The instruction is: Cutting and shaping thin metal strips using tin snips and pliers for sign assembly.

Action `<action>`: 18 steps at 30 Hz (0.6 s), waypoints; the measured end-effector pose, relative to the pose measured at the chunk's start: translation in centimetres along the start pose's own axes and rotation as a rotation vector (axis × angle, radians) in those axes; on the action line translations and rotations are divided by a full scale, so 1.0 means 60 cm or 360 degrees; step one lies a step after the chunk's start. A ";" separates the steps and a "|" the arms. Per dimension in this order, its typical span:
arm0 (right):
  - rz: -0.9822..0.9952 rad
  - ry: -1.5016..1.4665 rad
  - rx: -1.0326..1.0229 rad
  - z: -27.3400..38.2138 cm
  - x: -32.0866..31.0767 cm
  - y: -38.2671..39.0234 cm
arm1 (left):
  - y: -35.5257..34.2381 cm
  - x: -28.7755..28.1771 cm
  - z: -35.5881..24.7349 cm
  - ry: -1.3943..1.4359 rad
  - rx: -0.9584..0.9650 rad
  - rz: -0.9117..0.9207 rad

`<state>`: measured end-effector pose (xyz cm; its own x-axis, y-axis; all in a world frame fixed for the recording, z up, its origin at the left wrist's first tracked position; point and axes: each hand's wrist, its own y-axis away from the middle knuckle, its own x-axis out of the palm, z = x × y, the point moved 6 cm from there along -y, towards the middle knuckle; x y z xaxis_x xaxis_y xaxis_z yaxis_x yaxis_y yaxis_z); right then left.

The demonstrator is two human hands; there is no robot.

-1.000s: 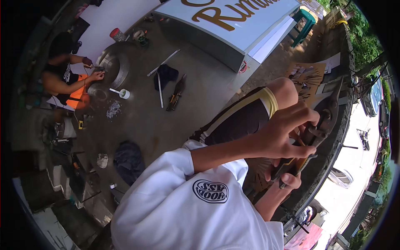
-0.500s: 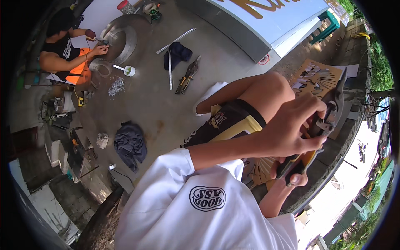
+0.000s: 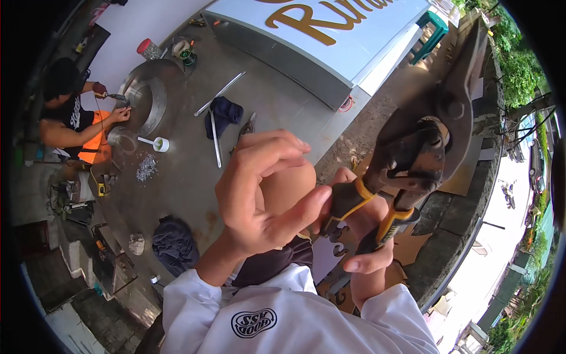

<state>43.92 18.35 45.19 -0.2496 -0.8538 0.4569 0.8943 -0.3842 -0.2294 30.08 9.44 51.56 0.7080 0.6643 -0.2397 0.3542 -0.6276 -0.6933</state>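
A pair of tin snips [image 3: 451, 109] with dark, worn metal jaws and black-and-yellow handles is raised close in front of me at the right. My right hand [image 3: 377, 233] grips its handles from below, with the thumb along one handle. My left hand [image 3: 259, 197] is off the jaws, its fingers curved and apart from the thumb. The left thumb tip is close to the nearer handle; I cannot tell if they touch. Behind the hands lie cut brown sheet pieces [image 3: 410, 245], partly hidden.
At the left a person [image 3: 76, 118] works with a hand tool beside metal rings [image 3: 156, 106]. On the floor are a dark cloth [image 3: 227, 112], metal strips [image 3: 215, 141], a partly hidden cutting tool [image 3: 252, 123] and a crumpled garment [image 3: 174, 245]. A large sign panel [image 3: 283, 59] stands ahead.
The snips have come up closer to the camera. My left hand has left the jaws, moved left and opened, while my right hand still holds the handles. The view has shifted.
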 end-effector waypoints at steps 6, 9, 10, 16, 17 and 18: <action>-0.0346 0.0299 0.0003 -0.101 -0.062 -0.081 | 0.029 -0.093 0.159 0.0187 -0.1115 0.0282; -0.0405 0.0543 0.0083 -0.164 -0.079 -0.124 | 0.067 -0.084 0.274 0.0592 -0.1371 0.0577; -0.0408 0.0487 0.0093 -0.192 -0.096 -0.131 | 0.079 -0.054 0.309 0.0898 -0.1373 0.0727; -0.1118 0.0521 0.0337 -0.309 -0.146 -0.159 | 0.119 0.036 0.406 0.1128 -0.1452 0.1129; -0.1091 0.0570 0.0377 -0.325 -0.152 -0.170 | 0.131 0.048 0.423 0.1139 -0.1448 0.1157; -0.1138 0.0756 0.0508 -0.352 -0.166 -0.164 | 0.154 0.059 0.445 0.1025 -0.1516 0.1240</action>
<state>29.77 23.19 24.78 -0.8468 -0.5316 -0.0194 0.5102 -0.8220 0.2531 19.56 16.85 26.14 0.9751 -0.1199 0.1867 -0.1669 -0.9508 0.2610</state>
